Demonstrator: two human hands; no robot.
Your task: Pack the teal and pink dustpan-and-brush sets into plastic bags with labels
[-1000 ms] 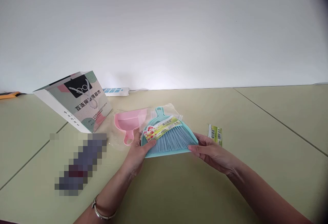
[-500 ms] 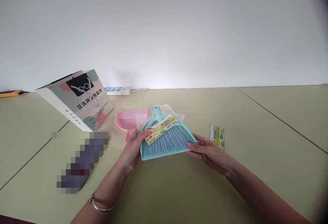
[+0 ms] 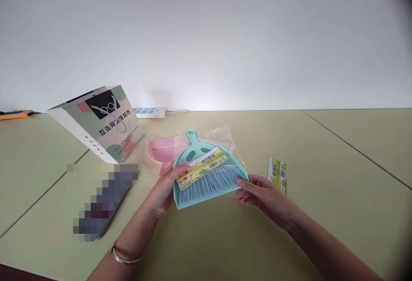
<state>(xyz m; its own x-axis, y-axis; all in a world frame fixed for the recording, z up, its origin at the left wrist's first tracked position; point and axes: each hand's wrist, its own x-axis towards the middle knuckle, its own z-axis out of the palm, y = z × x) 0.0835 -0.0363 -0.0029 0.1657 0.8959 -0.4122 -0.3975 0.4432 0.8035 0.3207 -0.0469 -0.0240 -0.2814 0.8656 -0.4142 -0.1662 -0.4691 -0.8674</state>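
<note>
dustpan [image 3: 197, 148]: turquoise | bristles [image 3: 209, 185]: grey-blue | label [image 3: 203, 168]: yellow-green, floral | scoop [image 3: 165, 148]: pink

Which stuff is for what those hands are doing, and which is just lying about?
Seems part of it:
- turquoise dustpan, in left hand and right hand
- brush
- flowery label

Probably just lying about:
- pink dustpan
- paper bag
- power strip
- loose label

The wall [image 3: 206, 88] glows brightest above the back edge of the table [image 3: 337, 178]; soft shadow dims its front middle. Plastic wrap [image 3: 222, 133] glints, pixelation masks a dark object [image 3: 107, 199], right corners blacken.
</note>
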